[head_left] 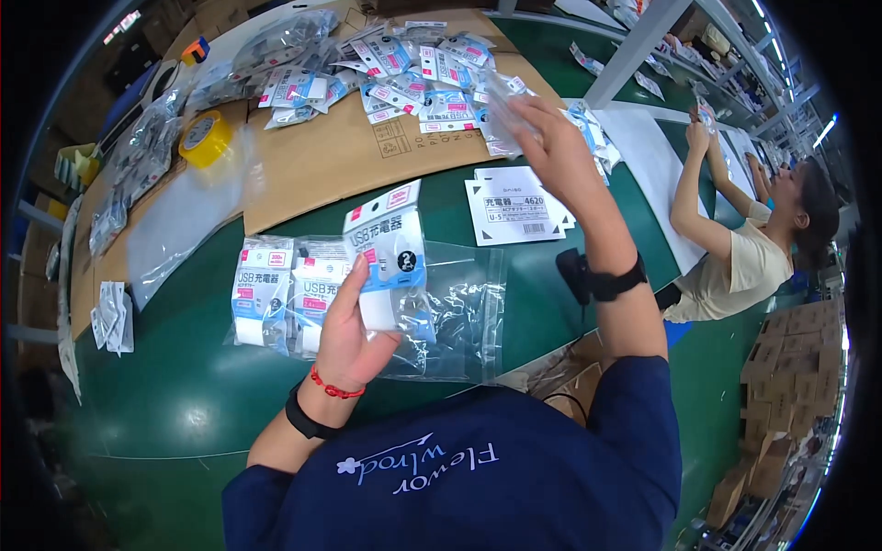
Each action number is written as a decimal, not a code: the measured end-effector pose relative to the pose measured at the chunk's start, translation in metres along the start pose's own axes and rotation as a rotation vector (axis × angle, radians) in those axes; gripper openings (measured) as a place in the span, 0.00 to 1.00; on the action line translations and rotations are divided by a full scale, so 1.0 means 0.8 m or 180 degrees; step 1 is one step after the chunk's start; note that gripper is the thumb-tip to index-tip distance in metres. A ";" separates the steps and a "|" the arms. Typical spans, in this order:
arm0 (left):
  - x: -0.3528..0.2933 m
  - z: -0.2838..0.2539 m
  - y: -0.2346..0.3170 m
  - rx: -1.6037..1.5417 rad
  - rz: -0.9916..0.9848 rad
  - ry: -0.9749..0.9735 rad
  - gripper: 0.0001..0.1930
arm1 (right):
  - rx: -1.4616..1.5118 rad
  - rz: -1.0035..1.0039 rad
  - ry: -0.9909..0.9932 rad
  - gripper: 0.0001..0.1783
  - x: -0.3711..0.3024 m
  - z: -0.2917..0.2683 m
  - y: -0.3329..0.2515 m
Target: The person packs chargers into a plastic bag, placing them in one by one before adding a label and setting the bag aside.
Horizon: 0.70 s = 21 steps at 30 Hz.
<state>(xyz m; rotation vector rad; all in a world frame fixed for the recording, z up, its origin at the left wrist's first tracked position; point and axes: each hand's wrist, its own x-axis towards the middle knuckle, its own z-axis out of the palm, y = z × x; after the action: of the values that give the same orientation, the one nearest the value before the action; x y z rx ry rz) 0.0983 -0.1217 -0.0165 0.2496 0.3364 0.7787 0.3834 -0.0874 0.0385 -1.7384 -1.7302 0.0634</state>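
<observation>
My left hand [347, 342] is closed on a bagged charger [386, 241], a white block in clear plastic with a blue and white header card. It is raised over a large clear plastic bag [469, 317] lying on the green table. Two more bagged chargers [262, 294] lie side by side at the left part of that bag, the second partly behind my left hand. My right hand [554, 151] is stretched out at the right side of a heap of bagged chargers [390, 57]. Its fingers are blurred against the clear wrappers, so any grip is unclear.
The heap rests on a flattened cardboard sheet [322, 170]. White printed label sheets [517, 207] lie on the green table [184, 395]. A yellow tape roll [204, 138] stands at left, near more clear bags. A co-worker [744, 248] works at right, by stacked cartons [790, 367].
</observation>
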 end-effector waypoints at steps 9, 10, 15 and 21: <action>-0.005 -0.009 0.022 -0.0383 0.0319 -0.0044 0.21 | 0.3180 -0.0364 -0.1394 0.21 -0.094 0.038 -0.088; -0.007 -0.012 0.026 -0.0413 0.0519 -0.0029 0.22 | 0.3116 -0.0699 -0.1731 0.20 -0.101 0.042 -0.074; -0.015 -0.014 0.040 0.0917 0.0882 0.0264 0.19 | 0.3555 0.0225 -0.2146 0.25 -0.111 0.045 -0.039; -0.001 -0.007 0.001 0.2703 0.1039 0.0027 0.18 | 0.4258 0.0907 -0.0581 0.29 -0.123 0.078 -0.104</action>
<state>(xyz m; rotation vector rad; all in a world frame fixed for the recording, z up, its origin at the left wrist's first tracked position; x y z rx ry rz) 0.0951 -0.1210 -0.0213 1.1200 0.6350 0.9228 0.2695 -0.1591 -0.0102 -0.9030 -1.0097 1.2196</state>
